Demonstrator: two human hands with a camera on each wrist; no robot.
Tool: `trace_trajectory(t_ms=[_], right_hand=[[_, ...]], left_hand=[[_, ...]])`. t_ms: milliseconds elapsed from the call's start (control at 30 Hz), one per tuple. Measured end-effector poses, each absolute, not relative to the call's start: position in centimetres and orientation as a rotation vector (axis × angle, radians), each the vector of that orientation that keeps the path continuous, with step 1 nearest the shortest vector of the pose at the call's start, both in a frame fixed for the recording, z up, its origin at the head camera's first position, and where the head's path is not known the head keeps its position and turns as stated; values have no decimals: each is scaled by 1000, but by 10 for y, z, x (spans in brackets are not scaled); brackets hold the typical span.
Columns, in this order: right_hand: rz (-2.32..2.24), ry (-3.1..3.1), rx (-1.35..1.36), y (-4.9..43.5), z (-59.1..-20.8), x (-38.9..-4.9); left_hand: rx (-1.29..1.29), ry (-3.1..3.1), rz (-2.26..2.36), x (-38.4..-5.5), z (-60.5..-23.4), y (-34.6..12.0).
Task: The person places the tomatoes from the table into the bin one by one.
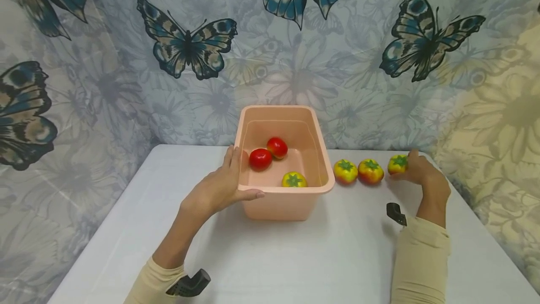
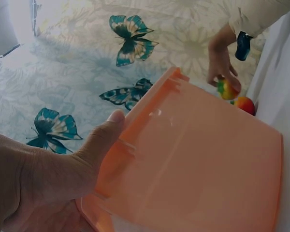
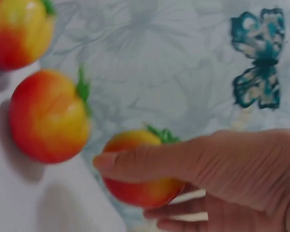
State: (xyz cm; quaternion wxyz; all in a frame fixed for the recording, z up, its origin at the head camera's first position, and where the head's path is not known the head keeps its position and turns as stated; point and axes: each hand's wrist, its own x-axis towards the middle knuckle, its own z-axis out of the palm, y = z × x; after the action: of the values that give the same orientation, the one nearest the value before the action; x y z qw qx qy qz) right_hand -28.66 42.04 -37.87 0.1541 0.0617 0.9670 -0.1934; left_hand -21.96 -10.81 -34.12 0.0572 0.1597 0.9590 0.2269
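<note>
A peach-coloured plastic bin [image 1: 274, 205] stands on the white table. My left hand [image 1: 219, 184] grips its near left corner, thumb along the front rim and fingers down the left side. Inside the bin lie two red tomatoes [image 1: 260, 159] and one yellow-red tomato with a green top [image 1: 294, 179]. At the right, my right hand [image 1: 426, 172] holds another yellow-red tomato [image 3: 140, 191] between thumb and fingers; in the right wrist view the thumb lies across it. Two more such tomatoes, one [image 1: 345, 171] close by the bin and one [image 1: 371, 171] beside it, sit on the table.
The white table [image 1: 168, 229] reaches back to a wall covering [image 1: 295, 83] printed with butterflies and flowers. A dark wrist device [image 1: 190, 284] is on the left sleeve and another [image 1: 396, 214] on the right.
</note>
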Motion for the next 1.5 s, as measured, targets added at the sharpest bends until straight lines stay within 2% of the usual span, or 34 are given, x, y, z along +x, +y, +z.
trace_trajectory(t_ms=[300,600,833,1200,1500], right_hand=[[-828,3035,-12,411,-364,-290],[-856,3106,-214,396,-359,-293],[-902,3251,-102,378,-343,-287],[-1103,3565,127,317,-326,-284],[-978,3580,-238,259,-320,-278]], left_hand=[[482,2906,697,-221,-340,-108],[467,2889,714,-220,-342,-107],[478,2893,728,-221,-341,-106],[456,2890,730,-220,-342,-107],[466,2896,716,-219,-343,-108]])
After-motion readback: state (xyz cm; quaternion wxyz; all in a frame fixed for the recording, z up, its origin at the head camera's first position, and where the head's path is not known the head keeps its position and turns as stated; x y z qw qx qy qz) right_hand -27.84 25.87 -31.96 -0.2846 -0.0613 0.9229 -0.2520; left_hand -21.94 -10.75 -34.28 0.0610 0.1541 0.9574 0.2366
